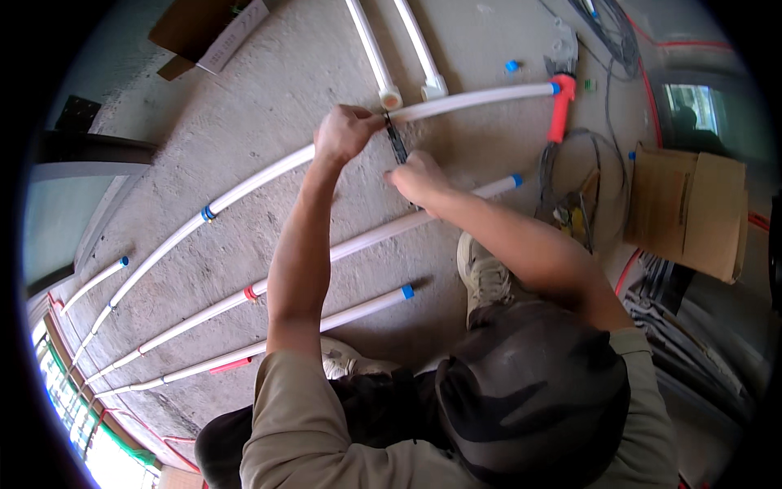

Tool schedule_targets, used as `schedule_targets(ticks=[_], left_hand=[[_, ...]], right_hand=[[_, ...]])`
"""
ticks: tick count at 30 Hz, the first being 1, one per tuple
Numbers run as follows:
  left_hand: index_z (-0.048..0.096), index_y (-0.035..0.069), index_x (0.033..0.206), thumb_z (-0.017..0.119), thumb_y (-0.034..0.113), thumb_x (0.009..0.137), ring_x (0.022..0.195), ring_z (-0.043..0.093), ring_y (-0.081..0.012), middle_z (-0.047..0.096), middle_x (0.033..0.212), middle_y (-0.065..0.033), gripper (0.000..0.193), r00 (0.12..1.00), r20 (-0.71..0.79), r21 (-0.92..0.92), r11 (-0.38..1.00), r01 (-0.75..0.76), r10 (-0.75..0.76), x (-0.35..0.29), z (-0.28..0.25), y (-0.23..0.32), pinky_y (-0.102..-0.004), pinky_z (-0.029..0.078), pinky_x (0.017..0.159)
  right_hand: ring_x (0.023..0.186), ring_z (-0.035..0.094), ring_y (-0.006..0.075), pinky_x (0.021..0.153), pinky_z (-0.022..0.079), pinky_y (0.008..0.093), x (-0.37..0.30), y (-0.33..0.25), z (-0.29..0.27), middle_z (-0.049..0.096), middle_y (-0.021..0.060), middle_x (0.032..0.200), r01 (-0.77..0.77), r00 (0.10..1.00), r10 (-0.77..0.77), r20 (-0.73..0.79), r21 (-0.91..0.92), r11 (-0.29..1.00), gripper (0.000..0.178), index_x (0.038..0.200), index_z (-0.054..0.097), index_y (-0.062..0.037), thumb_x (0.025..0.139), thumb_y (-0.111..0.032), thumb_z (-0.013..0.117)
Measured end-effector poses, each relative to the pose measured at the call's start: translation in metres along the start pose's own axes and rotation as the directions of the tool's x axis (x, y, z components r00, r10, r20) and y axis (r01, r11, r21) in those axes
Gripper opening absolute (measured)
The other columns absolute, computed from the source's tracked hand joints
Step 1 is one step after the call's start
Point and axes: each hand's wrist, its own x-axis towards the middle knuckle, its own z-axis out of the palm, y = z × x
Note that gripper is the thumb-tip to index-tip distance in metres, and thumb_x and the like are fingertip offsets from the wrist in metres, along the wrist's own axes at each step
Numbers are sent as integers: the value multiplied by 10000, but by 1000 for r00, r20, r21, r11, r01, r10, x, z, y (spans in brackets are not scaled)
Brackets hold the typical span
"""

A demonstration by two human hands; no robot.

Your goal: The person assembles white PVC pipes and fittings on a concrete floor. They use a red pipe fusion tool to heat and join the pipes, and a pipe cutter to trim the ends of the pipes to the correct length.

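A long white pipe (481, 99) with a blue end cap runs across the concrete floor. My left hand (346, 134) is closed around this pipe near its middle. In my right hand (419, 179) is a dark pipe cutter (397, 143), its head against the pipe just right of my left fingers. My right fingers are wrapped round its handles; the jaws are too small to make out. Just beyond the cutter, a white elbow fitting (392, 99) ends one pipe coming from the far side. Another white elbow (435, 87) sits to its right.
Nearer me lie parallel white pipes (375, 236) with blue caps. A red-handled pipe welding tool (560, 110) stands at the right, its cable on the floor. Beyond are a cardboard box (688, 208), a loose blue cap (511, 66) and another box (199, 37) at far left.
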Motion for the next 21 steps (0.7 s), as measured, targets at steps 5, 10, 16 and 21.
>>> schedule_targets(ticks=[5,10,16,21], left_hand=[[820,90,1031,721,454,851,808,725,-238,746,825,-122,418,993,-107,30,998,-50,53,-5,4,11,-384,536,799],[829,151,1040,705,478,801,956,746,-301,789,952,-114,423,998,-46,82,995,-48,52,-10,12,12,-402,542,900],[813,155,1103,750,389,765,983,744,-299,791,1004,-113,416,996,-66,68,996,-60,65,-10,16,13,-385,544,912],[812,164,1113,769,383,753,941,745,-259,788,950,-91,423,995,-80,121,991,-54,64,-6,14,2,-371,535,900]], right_hand=[[1071,683,440,893,518,485,30,22,2,702,325,1067,61,998,-60,-16,39,997,378,1053,691,131,839,-177,638],[1071,681,439,884,518,487,21,23,-5,701,324,1077,10,999,-10,32,25,1000,386,1095,679,135,856,-167,654],[962,700,395,810,530,482,20,17,-13,694,318,1007,-40,996,38,85,14,999,439,1068,661,159,913,-248,712],[973,693,413,821,532,484,23,17,-1,683,339,1034,-5,997,3,82,18,1000,454,1058,649,175,918,-252,715]])
